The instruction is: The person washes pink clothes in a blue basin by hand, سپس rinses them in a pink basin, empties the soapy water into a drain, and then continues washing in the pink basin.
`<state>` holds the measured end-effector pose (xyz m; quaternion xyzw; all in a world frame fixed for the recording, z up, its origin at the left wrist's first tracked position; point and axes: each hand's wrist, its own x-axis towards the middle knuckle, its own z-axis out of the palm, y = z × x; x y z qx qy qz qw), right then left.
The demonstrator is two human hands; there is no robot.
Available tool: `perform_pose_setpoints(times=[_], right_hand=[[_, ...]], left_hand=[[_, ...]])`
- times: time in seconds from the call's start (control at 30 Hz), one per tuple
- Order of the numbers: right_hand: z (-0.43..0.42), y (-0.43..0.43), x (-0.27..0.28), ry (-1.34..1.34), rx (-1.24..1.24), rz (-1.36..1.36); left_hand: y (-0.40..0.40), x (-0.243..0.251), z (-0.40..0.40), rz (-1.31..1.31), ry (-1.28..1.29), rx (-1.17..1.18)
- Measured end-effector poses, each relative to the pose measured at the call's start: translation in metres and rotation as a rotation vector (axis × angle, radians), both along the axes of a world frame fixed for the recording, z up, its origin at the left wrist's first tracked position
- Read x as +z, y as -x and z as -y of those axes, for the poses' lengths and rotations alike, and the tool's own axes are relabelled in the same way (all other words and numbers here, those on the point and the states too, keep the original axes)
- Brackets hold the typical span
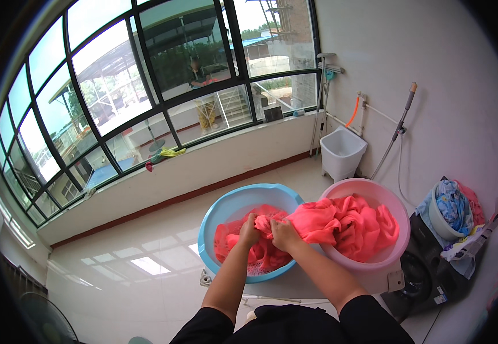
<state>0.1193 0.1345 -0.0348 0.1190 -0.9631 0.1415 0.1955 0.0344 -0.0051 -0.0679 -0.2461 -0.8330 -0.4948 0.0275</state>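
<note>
Both hands grip a wet coral-pink cloth (317,217) that stretches between two basins. My left hand (249,231) is closed on a bunched part of it above the light-blue plastic basin (294,193). Close beside it, my right hand (284,234) clasps the same bunch, near that basin's right side. Part of the cloth lies in sudsy water in the blue basin; the rest is heaped in the pink plastic basin (399,195) on the right. The basins stand side by side on a small table (317,289). The cloth hides some fingertips.
A black washing machine (421,279) at the right bears a pale basin of laundry (440,223). A white mop bucket (342,150) and a leaning mop pole (397,129) stand by the wall beyond. Cloths (163,155) lie on the windowsill; a fan (44,318) is at lower left.
</note>
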Motion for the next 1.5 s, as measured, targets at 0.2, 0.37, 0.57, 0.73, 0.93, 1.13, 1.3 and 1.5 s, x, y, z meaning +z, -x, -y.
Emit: perform_pose_setpoints(times=[0.2, 0.37, 0.57, 0.73, 0.93, 1.13, 1.3, 1.5], right_hand=[[0.0, -0.01, 0.019, 0.181, -0.204, 0.039], [-0.009, -0.003, 0.003, 0.174, -0.214, -0.055], [0.005, -0.016, 0.03, 0.33, 0.054, -0.163], [0.001, -0.017, 0.034, 0.377, 0.059, -0.253], [0.0, 0.013, 0.023, 0.263, -0.404, -0.212], [0.029, -0.006, 0.044, 0.091, -0.142, -0.306], [-0.001, 0.016, 0.036, 0.102, -0.367, -0.245], [0.023, 0.0, 0.039, 0.002, -0.198, -0.268]], left_hand=[[-0.019, 0.027, -0.006, 0.219, -0.074, -0.197], [-0.023, 0.035, -0.014, 0.398, -0.352, -0.27], [0.004, 0.014, -0.017, 0.317, -0.263, 0.261], [-0.006, 0.006, -0.028, 0.164, -0.451, 0.221], [-0.038, 0.041, -0.042, -0.168, -0.106, 0.363], [-0.019, 0.029, -0.018, -0.014, -0.228, 0.467], [-0.037, 0.043, -0.038, -0.202, 0.022, 0.359], [-0.019, 0.035, -0.019, -0.086, -0.019, 0.45]])
